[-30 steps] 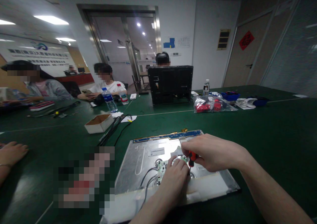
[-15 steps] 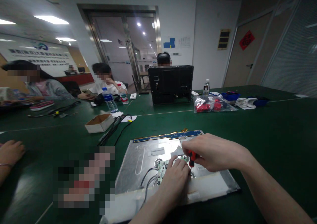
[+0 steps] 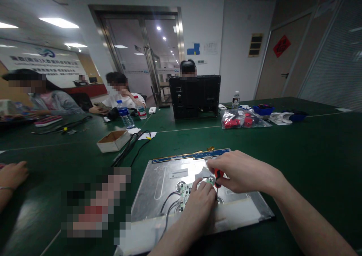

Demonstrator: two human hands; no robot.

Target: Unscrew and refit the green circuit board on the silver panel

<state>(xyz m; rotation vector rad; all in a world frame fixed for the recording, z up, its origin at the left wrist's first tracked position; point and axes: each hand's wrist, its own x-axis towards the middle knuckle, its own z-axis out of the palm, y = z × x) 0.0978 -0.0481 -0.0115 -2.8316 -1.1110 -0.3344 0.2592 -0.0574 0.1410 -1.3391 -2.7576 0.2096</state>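
Note:
A silver metal display panel [image 3: 158,184] lies back-up on the green table [image 3: 311,150], with a blue strip board [image 3: 192,156] along its far edge. A small green circuit board [image 3: 184,190] with black cables [image 3: 166,207] sits near its middle. My left hand [image 3: 199,205] presses down on that board with its fingertips. My right hand [image 3: 243,171] is closed around a red-handled screwdriver [image 3: 217,173], held upright with its tip down at the board beside my left fingers.
An open cardboard box [image 3: 113,140] and black cords [image 3: 131,144] lie beyond the panel on the left. A black monitor back [image 3: 195,96], water bottles [image 3: 124,114] and a plastic bag of red parts [image 3: 240,119] stand farther off. Another person's hand [image 3: 11,175] rests at the left edge; several people sit opposite.
My right hand has lifted slightly with the screwdriver, showing more of its red handle. My left hand stays on the board. The other person's hand at left has drawn back a little.

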